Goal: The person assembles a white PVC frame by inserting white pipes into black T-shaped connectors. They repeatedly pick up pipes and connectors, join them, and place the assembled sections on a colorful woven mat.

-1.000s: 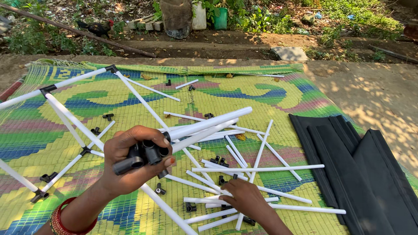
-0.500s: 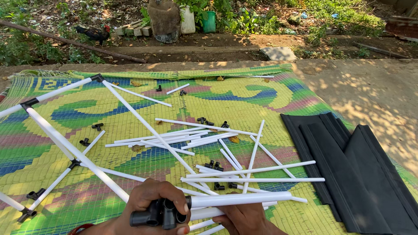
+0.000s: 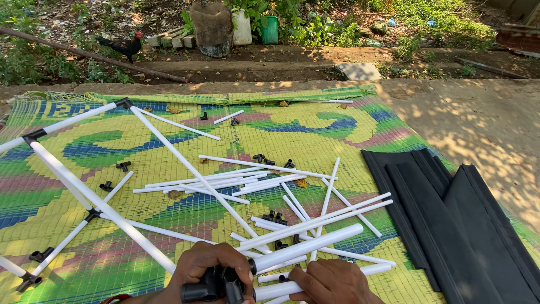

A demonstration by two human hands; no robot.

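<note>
Low at the near edge of the woven mat [image 3: 337, 135], the left hand [image 3: 211, 270] has its grip clamped on a black connector [image 3: 216, 284], fingers curled over the top and thumb on the side. One thick white pipe [image 3: 306, 247] sits in that connector and runs up and away to the right of the grip. Just right of the grip, the right hand [image 3: 332, 281] lies over a second white pipe [image 3: 270, 291] that runs beneath the first; its fingers are bent down onto the pipe, closed on it.

Beyond the two hands, loose thin white pipes [image 3: 225, 183] lie crossed in a heap on the mat, with small black fittings [image 3: 275, 217] scattered among them. To the left of the grip stretches a partly joined frame of long white pipes [image 3: 95, 200], linked at black joints. Well off to the right of the hands lie folded black sheets [image 3: 461, 225], half on the mat and half on bare ground. Far beyond the mat, at the top left, a dark hen [image 3: 121, 45] stands among dry leaves, and a white jug [image 3: 242, 27] and a green bucket [image 3: 270, 29] stand near a tree stump [image 3: 212, 25].
</note>
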